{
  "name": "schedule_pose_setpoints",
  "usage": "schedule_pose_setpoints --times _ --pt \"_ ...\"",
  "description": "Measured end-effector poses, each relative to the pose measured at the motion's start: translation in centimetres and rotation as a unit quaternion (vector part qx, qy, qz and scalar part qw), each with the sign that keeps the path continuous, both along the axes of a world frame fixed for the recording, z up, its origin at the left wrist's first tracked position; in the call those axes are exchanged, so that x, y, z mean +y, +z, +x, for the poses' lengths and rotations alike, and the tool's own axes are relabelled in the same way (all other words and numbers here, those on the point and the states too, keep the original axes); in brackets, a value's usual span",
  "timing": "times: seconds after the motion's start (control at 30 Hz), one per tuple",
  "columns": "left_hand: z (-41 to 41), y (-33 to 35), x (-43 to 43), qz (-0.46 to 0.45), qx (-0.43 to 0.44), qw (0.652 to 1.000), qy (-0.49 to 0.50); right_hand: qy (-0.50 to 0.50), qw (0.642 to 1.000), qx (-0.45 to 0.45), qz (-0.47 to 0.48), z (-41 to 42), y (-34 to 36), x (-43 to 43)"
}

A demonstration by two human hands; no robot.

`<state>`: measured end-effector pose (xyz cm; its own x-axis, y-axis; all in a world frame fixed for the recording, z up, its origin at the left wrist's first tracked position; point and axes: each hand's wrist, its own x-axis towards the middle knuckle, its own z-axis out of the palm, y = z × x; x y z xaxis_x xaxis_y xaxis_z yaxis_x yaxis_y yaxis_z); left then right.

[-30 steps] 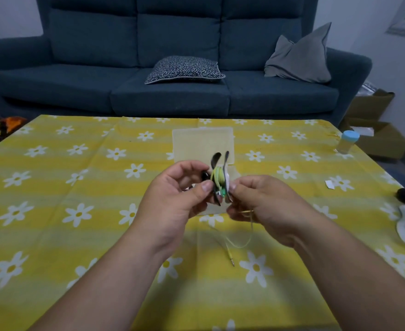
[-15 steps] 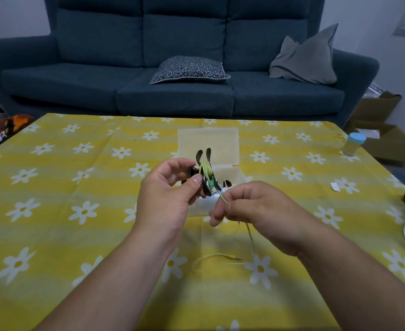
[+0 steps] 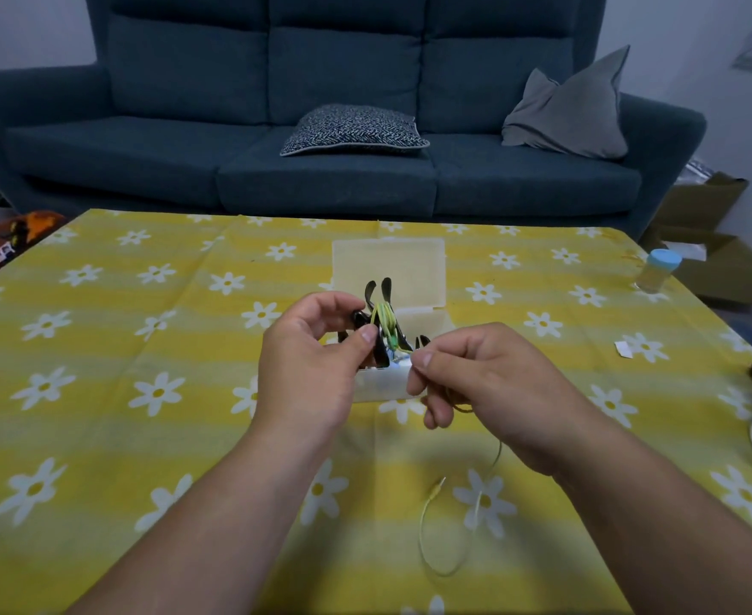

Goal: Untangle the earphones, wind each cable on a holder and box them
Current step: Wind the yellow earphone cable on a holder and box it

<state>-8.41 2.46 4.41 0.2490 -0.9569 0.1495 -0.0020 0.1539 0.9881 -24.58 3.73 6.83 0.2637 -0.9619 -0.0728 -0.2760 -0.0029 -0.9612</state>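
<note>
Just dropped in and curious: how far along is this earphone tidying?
Done: several turns of the yellow-green cable sit wound on the black holder. In hand: the left hand grips the holder while the right hand pinches the cable beside it. Left: the loose tail with its plug lies on the tablecloth, unwound, and the holder is not yet in the open box.

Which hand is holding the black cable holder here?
The left hand, gripping the black holder; the right hand only pinches the yellow-green cable trailing from it.
</note>
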Motion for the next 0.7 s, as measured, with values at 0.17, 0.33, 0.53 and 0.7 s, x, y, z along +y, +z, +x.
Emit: schedule_pose_setpoints --times 0.17,0.33,0.53,0.7 --pt "-0.2 0.3 0.4 -0.036 -0.077 0.996 -0.011 -0.095 0.995 -0.014 -0.004 0.1 -0.6 -0.8" --pt "0.0 0.2 0.0 0.012 0.026 0.999 -0.040 -0.152 0.988 -0.025 0.013 -0.2 -0.5 -1.0" --pt "-0.1 0.0 0.1 0.007 0.000 1.000 -0.018 -0.060 0.997 0.025 -0.037 0.2 -0.5 -0.7" --pt "-0.5 0.0 0.5 -0.021 -0.119 0.991 -0.061 -0.065 0.994 0.064 -0.058 0.4 -0.4 -0.7"
